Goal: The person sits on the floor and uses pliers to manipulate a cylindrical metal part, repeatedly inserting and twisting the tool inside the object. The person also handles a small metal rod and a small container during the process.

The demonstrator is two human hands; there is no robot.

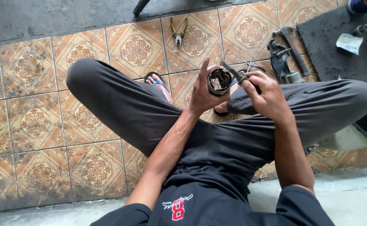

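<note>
1. Left hand (204, 94): closest to the lens, grip closed round a cylindrical metal housing (219, 81), open end tipped up, apparently so the inside shows; forefinger raised clear.
2. Right hand (267, 96): grip closed on a slim metal tool (232, 70), tip resting at the housing's rim.
3. Housing: held between both hands, above crossed legs.
4. Tiled floor (32, 121): pliers (178, 32) ahead; hammer (294, 48) and dark mat (338, 54) to the right.

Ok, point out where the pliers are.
The pliers lie on the patterned tile floor at top centre of the head view, beyond the sandalled foot, apart from both hands.
</note>
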